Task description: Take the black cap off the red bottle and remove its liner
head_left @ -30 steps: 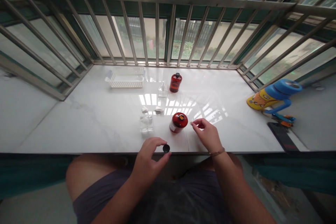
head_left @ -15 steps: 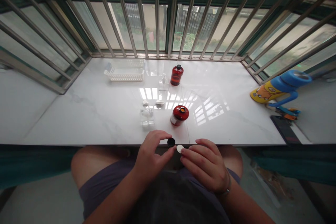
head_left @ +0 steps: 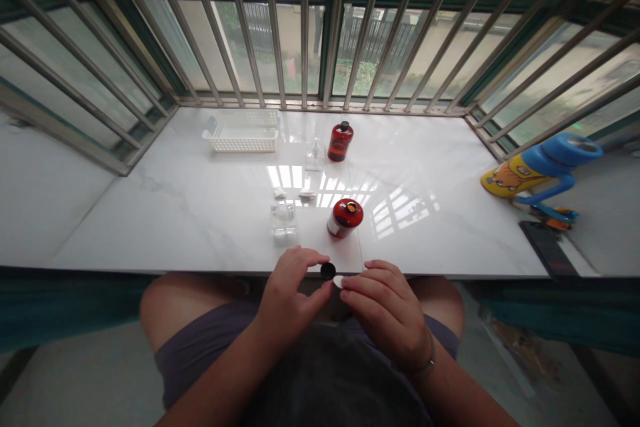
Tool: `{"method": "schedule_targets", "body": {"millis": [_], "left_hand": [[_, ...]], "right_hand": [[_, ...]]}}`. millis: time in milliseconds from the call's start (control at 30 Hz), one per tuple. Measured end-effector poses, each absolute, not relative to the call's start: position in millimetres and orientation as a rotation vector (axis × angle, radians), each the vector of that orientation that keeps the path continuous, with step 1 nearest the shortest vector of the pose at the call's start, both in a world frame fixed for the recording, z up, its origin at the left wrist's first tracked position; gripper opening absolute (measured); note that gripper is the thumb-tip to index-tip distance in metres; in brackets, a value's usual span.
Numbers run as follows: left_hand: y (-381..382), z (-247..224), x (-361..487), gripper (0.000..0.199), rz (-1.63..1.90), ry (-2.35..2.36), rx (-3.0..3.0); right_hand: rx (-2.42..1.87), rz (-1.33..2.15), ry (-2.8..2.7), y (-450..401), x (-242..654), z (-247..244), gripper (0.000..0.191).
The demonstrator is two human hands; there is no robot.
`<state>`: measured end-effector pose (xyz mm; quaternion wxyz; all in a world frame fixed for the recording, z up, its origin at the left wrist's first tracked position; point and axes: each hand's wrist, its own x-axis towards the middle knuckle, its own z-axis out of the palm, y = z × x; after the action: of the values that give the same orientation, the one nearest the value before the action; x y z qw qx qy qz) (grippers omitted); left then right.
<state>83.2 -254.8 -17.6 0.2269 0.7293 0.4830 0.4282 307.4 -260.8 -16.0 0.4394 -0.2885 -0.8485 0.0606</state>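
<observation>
- Right now, the black cap [head_left: 327, 271] is up at the table's near edge, its round face toward the camera, clamped between thumb and forefinger of the left hand [head_left: 293, 283].
- Just beside it, the white disc [head_left: 339, 281] is pinched in the fingertips of the right hand [head_left: 387, 310]; whether disc and cap touch, you cannot tell.
- Straight ahead, the front red bottle [head_left: 345, 219] stands upright, mouth uncovered, wearing a pale label [head_left: 334, 225] on its left side, the print too small to read!
- That bottle stands between the hands and the rear red bottle [head_left: 341, 141], which is upright, dark-capped and part-filled.
- Over to the left, a clear container [head_left: 284, 223] sits near the front bottle, with two small whitish pieces [head_left: 307, 194] just beyond.
- Farther back, a clear object [head_left: 315, 155] sits just beside the rear bottle, and a white perforated basket [head_left: 243, 145] lies near the window bars [head_left: 305, 47].
- Way out right, a blue-and-yellow flask [head_left: 540, 163] shows a cartoon figure; its small markings are unreadable.
- Below its handle lies a blue-and-orange item [head_left: 555, 215], partly hidden, near a dark phone [head_left: 545, 247] on the white table [head_left: 175, 213].
</observation>
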Motion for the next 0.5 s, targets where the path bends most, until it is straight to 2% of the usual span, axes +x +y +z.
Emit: {"method": "schedule_targets", "body": {"millis": [167, 500], "left_hand": [[-255.9, -21.1, 81.9, 0.033, 1.142, 1.315, 2.061], [-259.1, -24.2, 77.9, 0.030, 1.110, 1.302, 2.098]], "right_hand": [[-0.771, 0.268, -2.015, -261.8, 299.3, -20.9, 0.030], [-0.836, 0.262, -1.970, -263.2, 292.8, -18.5, 0.029]]}}
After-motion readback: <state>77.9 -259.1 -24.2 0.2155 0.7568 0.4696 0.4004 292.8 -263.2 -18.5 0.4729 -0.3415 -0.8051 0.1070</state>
